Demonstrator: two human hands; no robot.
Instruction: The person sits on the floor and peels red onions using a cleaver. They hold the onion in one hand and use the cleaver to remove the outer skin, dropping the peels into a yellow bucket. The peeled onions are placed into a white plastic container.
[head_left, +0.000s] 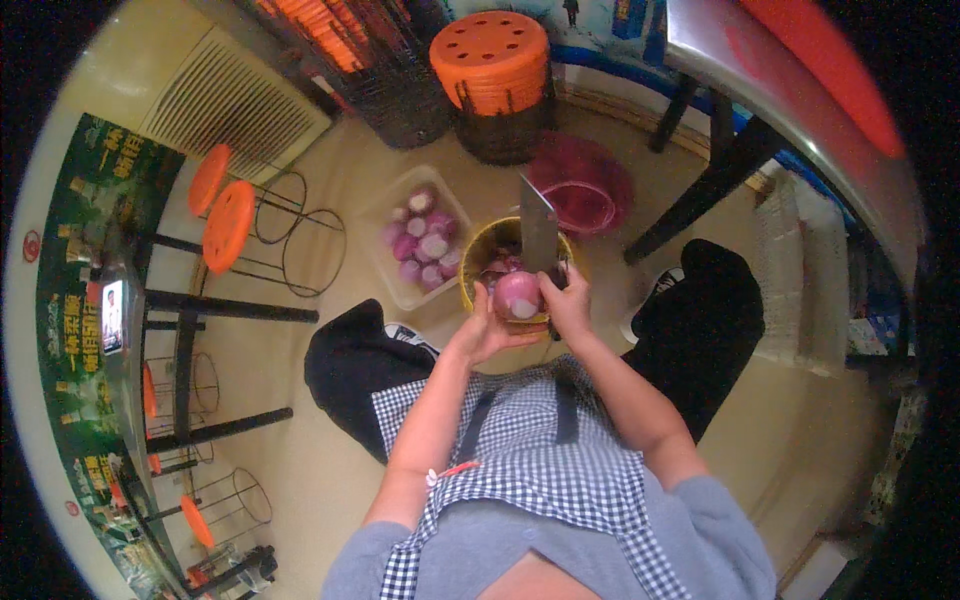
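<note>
My left hand (487, 330) holds a red onion (517, 294) over a yellow-rimmed bucket (466, 264); a pale cut end of the onion faces me. In my right hand (570, 300) is a cleaver (538, 232), its wide blade pointing up and away from me, and the thumb of that hand lies at the onion's side. Reddish onion scraps lie inside the bucket. Left of it, a translucent plastic bin (409, 300) holds several purple onions (433, 246) with pale cut ends. The cleaver's handle is mostly hidden by my hand.
A pink plastic basin (619, 180) sits on the floor beyond the bucket. Stacked orange stools (491, 67) stand behind. Black table legs (705, 172) rise at the right, and orange stools with wire legs (229, 225) are by a table at the left. My knees flank the bucket.
</note>
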